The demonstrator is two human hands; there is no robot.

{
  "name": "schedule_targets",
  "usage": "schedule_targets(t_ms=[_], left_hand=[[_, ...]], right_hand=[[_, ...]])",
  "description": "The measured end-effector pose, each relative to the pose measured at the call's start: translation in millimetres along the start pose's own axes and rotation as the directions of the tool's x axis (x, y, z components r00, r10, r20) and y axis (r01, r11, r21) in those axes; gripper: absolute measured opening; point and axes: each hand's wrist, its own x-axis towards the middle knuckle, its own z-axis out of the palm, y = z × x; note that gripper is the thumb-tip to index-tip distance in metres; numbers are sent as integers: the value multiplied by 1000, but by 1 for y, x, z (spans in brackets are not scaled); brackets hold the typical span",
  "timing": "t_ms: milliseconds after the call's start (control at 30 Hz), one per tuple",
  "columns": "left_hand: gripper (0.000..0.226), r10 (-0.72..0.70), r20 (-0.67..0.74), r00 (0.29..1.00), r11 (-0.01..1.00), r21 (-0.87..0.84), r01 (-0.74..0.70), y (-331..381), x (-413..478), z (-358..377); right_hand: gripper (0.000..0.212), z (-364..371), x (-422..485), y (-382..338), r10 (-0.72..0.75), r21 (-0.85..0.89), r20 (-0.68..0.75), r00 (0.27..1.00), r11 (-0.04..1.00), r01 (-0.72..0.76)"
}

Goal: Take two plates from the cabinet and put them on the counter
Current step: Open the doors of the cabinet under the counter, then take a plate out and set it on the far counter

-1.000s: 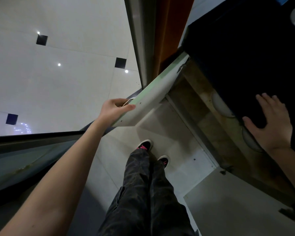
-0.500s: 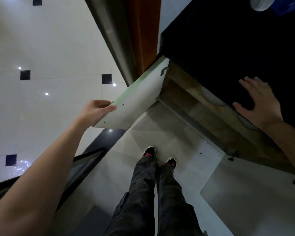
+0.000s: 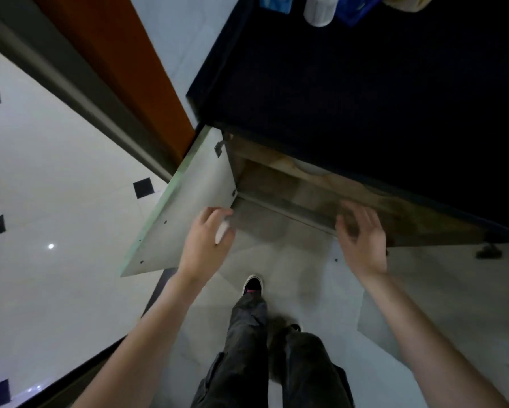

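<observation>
The low cabinet (image 3: pixel 277 184) under the dark counter (image 3: pixel 365 83) stands open, its left door (image 3: pixel 182 219) swung out towards me. Inside, under the counter edge, the pale curved rim of one plate (image 3: pixel 309 169) shows; the rest of the interior is dim and blurred. My left hand (image 3: pixel 206 242) hovers in front of the opening beside the left door, fingers loosely curled, with a small pale blur at its fingertips that I cannot identify. My right hand (image 3: pixel 362 237) is at the right of the opening, fingers spread, holding nothing.
The right cabinet door (image 3: pixel 438 304) is swung open at the lower right. A white bottle (image 3: pixel 319 10) and blue items (image 3: pixel 356 7) stand at the counter's far side. An orange-brown panel (image 3: pixel 124 69) and a grey frame rise at left. My legs and shoes (image 3: pixel 253 285) are below.
My left hand has let go of the left door's edge and moved right to the opening. My right hand has dropped from the counter edge to the cabinet front. The view has tilted.
</observation>
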Motion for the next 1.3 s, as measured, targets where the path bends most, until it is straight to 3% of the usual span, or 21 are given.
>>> schedule_targets(t_ms=[133, 233, 333, 533, 767, 933, 1100, 1200, 1300], left_hand=[[36, -32, 112, 993, 989, -140, 47, -6, 14, 79], [32, -92, 127, 988, 939, -319, 129, -24, 38, 147], [26, -78, 71, 994, 901, -422, 100, -50, 73, 210], [28, 28, -71, 997, 845, -531, -62, -94, 170, 295], [26, 212, -277, 937, 795, -509, -330, -99, 263, 303], [35, 142, -167, 976, 842, -498, -207, -86, 309, 298], [19, 134, -89, 987, 867, -471, -161, -85, 330, 298], [30, 129, -89, 988, 844, -513, -156, -83, 318, 292], [24, 84, -90, 992, 807, -578, -120, -76, 287, 283]], right_hand=[[28, 42, -28, 52, 186, 165, -15, 982, 970, -181], [26, 85, -26, 106, 222, 215, -53, 974, 955, -206], [26, 128, -5, 165, 248, 320, -70, 966, 923, -214], [25, 184, 72, 246, 62, 336, -279, 958, 941, 37], [30, 197, 162, 265, 14, 280, -332, 943, 956, 84], [19, 203, 205, 268, 120, 358, -211, 970, 933, -37], [12, 211, 214, 275, 103, 285, -225, 969, 958, -36], [16, 204, 204, 267, 127, 342, -204, 971, 938, -51], [29, 192, 174, 248, 179, 403, -126, 976, 908, -114]])
